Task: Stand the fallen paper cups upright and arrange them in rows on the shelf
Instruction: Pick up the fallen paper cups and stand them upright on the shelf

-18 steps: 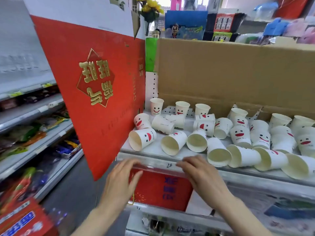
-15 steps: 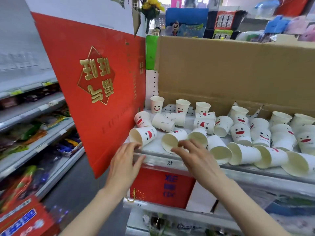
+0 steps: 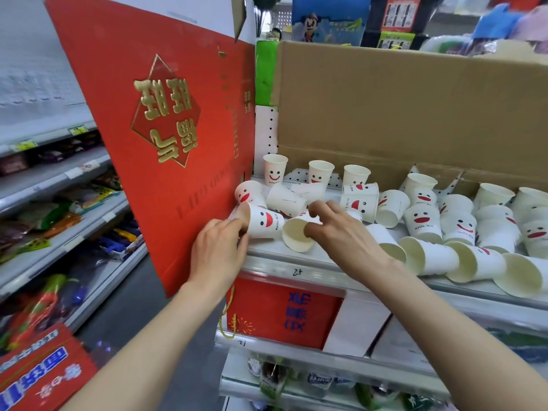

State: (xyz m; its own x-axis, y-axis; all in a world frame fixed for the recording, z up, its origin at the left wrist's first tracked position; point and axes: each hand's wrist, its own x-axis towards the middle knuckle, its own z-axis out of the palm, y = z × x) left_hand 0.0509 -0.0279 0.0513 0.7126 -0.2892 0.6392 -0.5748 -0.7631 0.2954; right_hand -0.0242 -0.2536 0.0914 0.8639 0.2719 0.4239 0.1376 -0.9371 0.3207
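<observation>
Right of the big red gift box (image 3: 166, 143), on the white shelf (image 3: 267, 264): a jumble of paper cups (image 3: 424, 222), white, each with two dot eyes and a red smiling mouth. Most down on their sides, mouths gaping toward the camera, cream inside. Some rim-down, faces upside down. A few upright cups (image 3: 275, 169) in a line farther back, the first of them just beside the gift box.

Pinches with the left hand (image 3: 218, 250) at the rim of a smiley cup (image 3: 262, 222), which lies on its side right up against the gift box, face outward. Reaches with the right hand (image 3: 341, 238) to the next cup along, the open-mouthed cup (image 3: 296, 235), one place farther from the gift box: thumb across the mouth, fingers curled over the top side, gripping it. Both cups touching, down near the shelf's front edge.

Behind the cups and right of the gift box, a tall cardboard panel (image 3: 400, 114) as a back wall. Between panel and gift box, a strip of white pegboard (image 3: 265, 129) with a green strip (image 3: 265, 72) above. Below the shelf, right of the gift box's bottom corner, a smaller red box (image 3: 284, 312) with a gold cord. Left of the gift box, an aisle of store shelving (image 3: 44, 218) with bright snack packets, blurred.

"Hello" printed under the mouths on several cups, the rest of the line too small to read. Gold characters on the gift box, upside down in a diamond. Blue characters on the smaller red box, also upside down. A handwritten mark on the shelf's front rail, not clear enough to read.
</observation>
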